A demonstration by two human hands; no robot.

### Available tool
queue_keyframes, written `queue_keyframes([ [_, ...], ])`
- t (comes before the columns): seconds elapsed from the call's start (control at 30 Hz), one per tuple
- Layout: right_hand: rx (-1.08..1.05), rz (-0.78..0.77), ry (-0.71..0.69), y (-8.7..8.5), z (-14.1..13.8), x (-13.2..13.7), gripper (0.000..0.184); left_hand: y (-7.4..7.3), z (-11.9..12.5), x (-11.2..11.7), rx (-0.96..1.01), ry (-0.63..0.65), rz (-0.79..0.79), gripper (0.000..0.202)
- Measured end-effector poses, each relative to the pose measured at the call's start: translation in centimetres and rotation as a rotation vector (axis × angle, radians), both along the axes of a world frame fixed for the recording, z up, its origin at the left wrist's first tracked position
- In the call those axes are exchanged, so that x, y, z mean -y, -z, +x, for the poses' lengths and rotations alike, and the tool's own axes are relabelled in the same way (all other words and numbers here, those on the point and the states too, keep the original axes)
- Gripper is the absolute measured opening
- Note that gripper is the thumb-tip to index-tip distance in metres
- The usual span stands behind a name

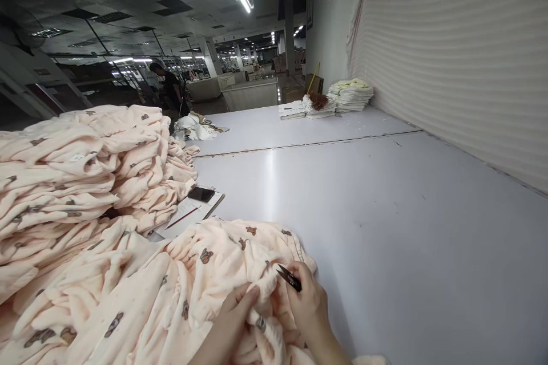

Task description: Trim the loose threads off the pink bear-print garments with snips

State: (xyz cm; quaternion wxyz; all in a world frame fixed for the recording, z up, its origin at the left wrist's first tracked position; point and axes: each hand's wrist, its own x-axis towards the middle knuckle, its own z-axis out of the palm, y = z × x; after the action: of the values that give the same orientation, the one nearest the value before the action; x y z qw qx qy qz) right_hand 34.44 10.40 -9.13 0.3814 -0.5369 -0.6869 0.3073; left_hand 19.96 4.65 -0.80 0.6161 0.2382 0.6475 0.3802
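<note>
Bear-print garment (229, 248) lies pinched in left hand (233, 311).

The single head-worn camera looks forward and down from close above the bare left hand (234, 309) and bare right hand (311, 299), across a broad, pale-grey, flat bench (406, 239).

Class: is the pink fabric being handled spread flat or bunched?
Bunched: the pink fabric lies in uneven creases, and the left hand pinches a gathered part.
</note>
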Motion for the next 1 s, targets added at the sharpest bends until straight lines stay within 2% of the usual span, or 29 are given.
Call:
queue_keyframes([
  [0.03, -0.01, -0.003, -0.01, -0.3, 0.0, 0.0, 0.011, -0.3, -0.1, -0.1, 0.094, -0.021, -0.035, 0.036],
  [0.1, -0.037, 0.001, -0.073, -1.2, 0.1, 0.4, 0.01, -0.8, -0.1, -0.4, 0.23, -0.096, -0.008, 0.032],
  [0.23, -0.05, 0.086, -0.213, -2.4, 0.6, 1.7, 0.025, -1.1, -0.1, -0.8, 0.547, -0.186, 0.059, 0.029],
  [0.33, 0.026, 0.18, -0.18, -2.4, 0.3, 2.3, 0.022, -1.0, -0.1, -0.9, 0.64, -0.205, 0.048, 0.033],
  [0.43, 0.038, 0.254, -0.147, -2.2, 0.0, 2.2, 0.021, -1.1, -0.1, -0.8, 0.56, -0.246, 0.013, 0.033],
  [0.57, 0.057, 0.331, -0.183, -2.0, -0.2, 2.2, 0.025, -1.5, 0.2, -0.8, 0.499, -0.297, -0.013, 0.03],
  [0.7, -0.005, 0.304, -0.156, -1.7, -0.2, 2.1, 0.021, -1.1, 0.2, -0.7, 0.413, -0.247, 0.031, 0.029],
  [0.73, -0.038, 0.271, -0.134, -1.6, -0.1, 1.9, 0.02, -0.8, -0.1, -0.6, 0.313, -0.204, 0.072, 0.028],
  [0.8, -0.102, 0.202, -0.077, -1.3, 0.2, 1.5, 0.018, 0.1, -0.9, -0.3, -0.027, -0.128, 0.211, 0.021],
  [0.87, -0.157, 0.147, -0.044, -1.3, 0.4, 1.2, 0.018, 1.1, -1.9, 0.2, -0.355, -0.127, 0.337, 0.017],
  [0.9, -0.181, 0.131, -0.049, -1.4, 0.5, 1.1, 0.018, 1.6, -2.3, 0.4, -0.431, -0.154, 0.364, 0.018],
  [0.93, -0.201, 0.119, -0.074, -1.6, 0.5, 1.1, 0.018, 1.9, -2.6, 0.6, -0.43, -0.188, 0.367, 0.02],
  [1.0, -0.218, 0.098, -0.169, -2.2, 0.1, 1.1, 0.02, 2.3, -3.0, 0.8, -0.254, -0.243, 0.308, 0.024],
])
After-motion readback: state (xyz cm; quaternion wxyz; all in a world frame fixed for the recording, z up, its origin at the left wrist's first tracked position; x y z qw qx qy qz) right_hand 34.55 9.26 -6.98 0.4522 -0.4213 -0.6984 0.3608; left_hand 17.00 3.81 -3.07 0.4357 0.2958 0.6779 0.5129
